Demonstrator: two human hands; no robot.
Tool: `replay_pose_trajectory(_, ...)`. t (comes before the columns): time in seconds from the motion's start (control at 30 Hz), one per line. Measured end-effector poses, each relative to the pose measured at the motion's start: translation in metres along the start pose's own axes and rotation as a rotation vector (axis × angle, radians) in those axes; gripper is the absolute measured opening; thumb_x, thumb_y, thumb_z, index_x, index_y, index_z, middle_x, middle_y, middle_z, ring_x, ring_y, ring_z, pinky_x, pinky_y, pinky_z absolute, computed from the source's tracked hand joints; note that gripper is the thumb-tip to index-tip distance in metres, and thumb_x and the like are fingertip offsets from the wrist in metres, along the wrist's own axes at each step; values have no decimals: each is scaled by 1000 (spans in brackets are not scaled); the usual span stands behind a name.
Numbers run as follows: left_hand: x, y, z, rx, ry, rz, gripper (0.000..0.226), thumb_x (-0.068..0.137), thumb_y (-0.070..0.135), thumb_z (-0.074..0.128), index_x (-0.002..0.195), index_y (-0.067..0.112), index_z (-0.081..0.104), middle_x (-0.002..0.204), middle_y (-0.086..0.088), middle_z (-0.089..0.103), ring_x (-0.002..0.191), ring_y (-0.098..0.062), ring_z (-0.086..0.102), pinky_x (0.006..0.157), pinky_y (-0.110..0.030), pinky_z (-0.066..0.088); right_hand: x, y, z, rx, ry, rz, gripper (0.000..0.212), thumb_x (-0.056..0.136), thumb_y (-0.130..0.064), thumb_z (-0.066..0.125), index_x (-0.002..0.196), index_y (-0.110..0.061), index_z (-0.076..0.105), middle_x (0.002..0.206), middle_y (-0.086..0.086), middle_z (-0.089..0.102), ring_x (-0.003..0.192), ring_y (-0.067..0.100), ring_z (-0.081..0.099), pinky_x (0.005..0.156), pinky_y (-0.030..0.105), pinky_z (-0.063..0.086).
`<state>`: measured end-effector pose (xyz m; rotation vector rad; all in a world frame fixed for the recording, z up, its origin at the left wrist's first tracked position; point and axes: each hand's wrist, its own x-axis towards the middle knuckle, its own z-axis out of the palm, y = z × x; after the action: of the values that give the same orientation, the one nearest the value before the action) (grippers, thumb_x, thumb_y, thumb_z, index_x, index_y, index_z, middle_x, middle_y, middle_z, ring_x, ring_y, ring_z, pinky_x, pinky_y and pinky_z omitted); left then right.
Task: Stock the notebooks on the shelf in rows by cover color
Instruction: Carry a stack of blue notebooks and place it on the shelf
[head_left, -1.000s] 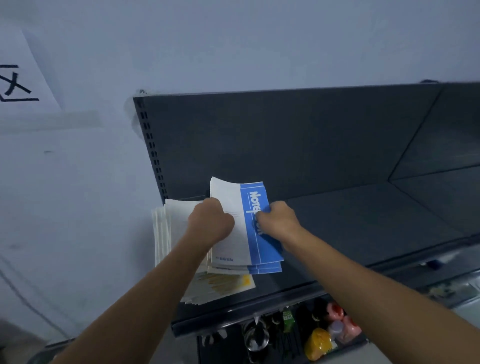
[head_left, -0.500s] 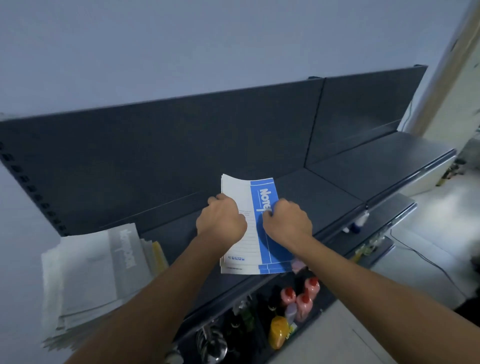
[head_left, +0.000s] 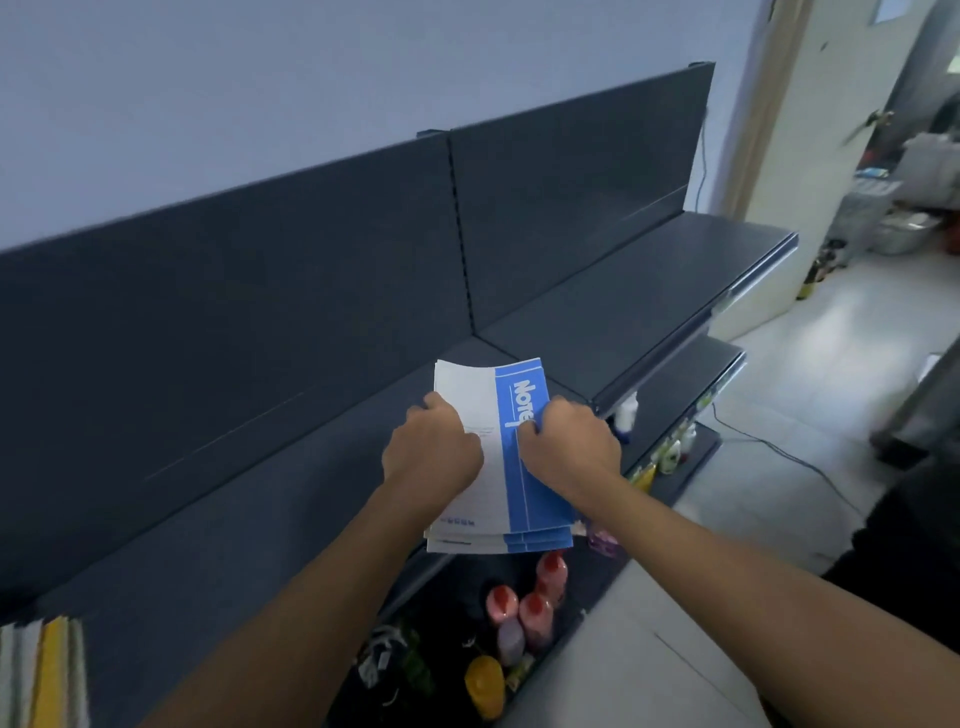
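I hold a small stack of blue-and-white notebooks (head_left: 511, 467) over the front part of the dark grey shelf (head_left: 270, 519). My left hand (head_left: 431, 452) grips the white left side of the stack. My right hand (head_left: 569, 449) grips its blue right edge, fingers curled over the cover. The stack's near end juts past the shelf's front edge. At the bottom left corner, the edge of another pile of notebooks (head_left: 44, 670), white and yellow, shows on the shelf.
The shelf runs on to the right as a second section (head_left: 649, 291) with a dark back panel (head_left: 571, 192). Lower shelves hold bottles (head_left: 524, 608) and a yellow item (head_left: 485, 686). A doorway and tiled floor (head_left: 810, 364) lie to the right.
My hands have carried the blue stack to the right along the shelf, away from the other pile, which has slid to the frame's left corner. My grip is unchanged.
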<state>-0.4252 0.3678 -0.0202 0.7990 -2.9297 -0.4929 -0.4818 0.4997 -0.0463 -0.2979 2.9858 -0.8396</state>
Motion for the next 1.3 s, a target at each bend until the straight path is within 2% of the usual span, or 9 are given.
replay_pose_trajectory(0.1,15,38,12,11,-7,16,37,96,32,52,124,11,40,118,-9,55,99,-29,60,74,-38,50,22,29,-18,60,-7,26,22,93,-23,46,74,-15,38,82,5,57,70,26,53,58,31,38)
replay_pose_trajectory(0.27,49,97,23,46,-21,72,37,95,33,51,123,11,42,120,-10,54,102,-30,59,71,-37,45,61,65,-46,81,35,90,21,93,-19,47,74,-12,42,78,5,56,60,19,46,52,29,32)
replay_pose_trajectory(0.47,100,151,42,76,-37,134,46,95,34,52,131,8,41,127,-12,53,109,-34,58,73,-38,42,115,95,-61,43,70,172,25,97,-24,46,74,-12,43,86,8,57,78,33,55,64,34,41)
replay_pose_trajectory(0.73,160,209,69,26,-69,196,50,94,33,53,135,7,40,130,-12,53,113,-35,57,75,-38,42,180,137,-76,75,93,207,20,102,-24,53,88,-10,50,92,9,61,82,30,56,72,38,50)
replay_pose_trajectory(0.83,177,223,80,17,-83,198,48,94,33,54,132,5,42,128,-13,55,111,-35,58,73,-38,42,202,150,-78,91,72,220,19,101,-24,54,92,-7,57,88,7,60,80,29,56,69,35,46)
replay_pose_trajectory(0.97,203,244,91,24,-81,161,47,93,32,56,130,5,42,126,-13,55,109,-35,59,72,-38,44,239,167,-80,133,55,216,19,98,-17,54,82,-8,57,77,3,56,72,26,53,58,32,40)
replay_pose_trajectory(1.07,219,260,101,19,-90,108,48,93,31,57,130,5,42,125,-14,56,108,-34,60,72,-39,46,269,185,-80,168,12,184,23,94,-14,55,73,-9,50,78,7,62,70,28,56,58,32,41)
replay_pose_trajectory(1.17,232,275,110,-21,-82,42,48,93,26,57,132,4,41,124,-15,55,106,-34,59,70,-38,43,299,199,-82,176,-46,138,20,95,-19,55,77,-10,53,89,9,65,69,22,56,54,28,38)
replay_pose_trajectory(1.3,240,282,122,-98,-60,-61,38,91,27,56,121,7,45,117,-16,55,94,-31,58,60,-32,40,331,213,-81,161,-114,44,14,97,-22,55,88,-12,57,98,7,63,80,24,58,65,31,40)
